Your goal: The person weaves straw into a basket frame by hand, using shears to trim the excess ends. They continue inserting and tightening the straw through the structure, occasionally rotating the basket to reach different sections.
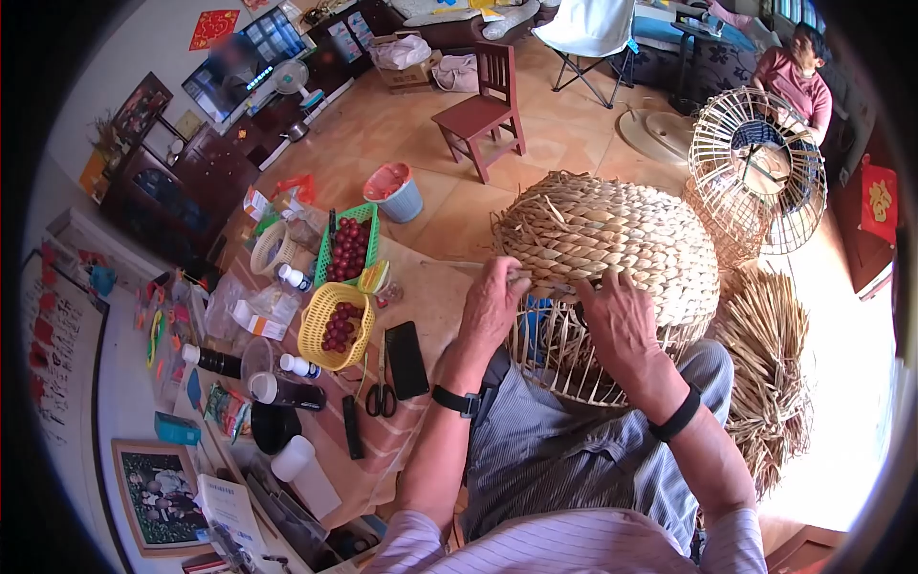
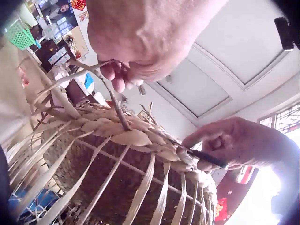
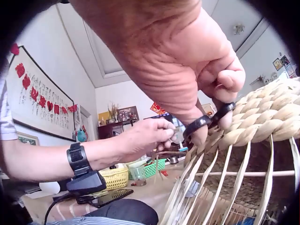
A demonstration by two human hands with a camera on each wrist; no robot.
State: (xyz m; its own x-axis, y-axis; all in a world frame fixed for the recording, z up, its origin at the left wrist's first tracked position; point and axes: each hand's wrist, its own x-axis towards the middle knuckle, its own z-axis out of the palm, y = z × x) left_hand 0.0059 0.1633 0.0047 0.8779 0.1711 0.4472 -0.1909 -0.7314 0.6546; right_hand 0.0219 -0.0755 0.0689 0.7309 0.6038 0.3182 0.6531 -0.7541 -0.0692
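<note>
A woven straw basket (image 1: pixel 622 239) rests on its side by the person's lap, thick braided rows above and pale bare ribs below. The left hand (image 1: pixel 491 301) pinches a twisted straw strand (image 2: pixel 112 93) that rises from the braid edge in the left wrist view. Close to the same edge, the right hand (image 1: pixel 622 325) has its fingers through the black handles of scissors (image 3: pixel 198 126); the blades lie against the weave, partly hidden. In the right wrist view the left hand (image 3: pixel 149 136) is a little beyond the scissors.
A cluttered table on the left holds a yellow basket (image 1: pixel 337 325), a green basket (image 1: pixel 348 251), bottles, a phone (image 1: pixel 406 360) and other scissors (image 1: pixel 381 400). Straw bundles (image 1: pixel 765 373) stand at the right. Beyond are a red chair (image 1: pixel 481 115) and a seated person with a basket frame (image 1: pixel 757 172).
</note>
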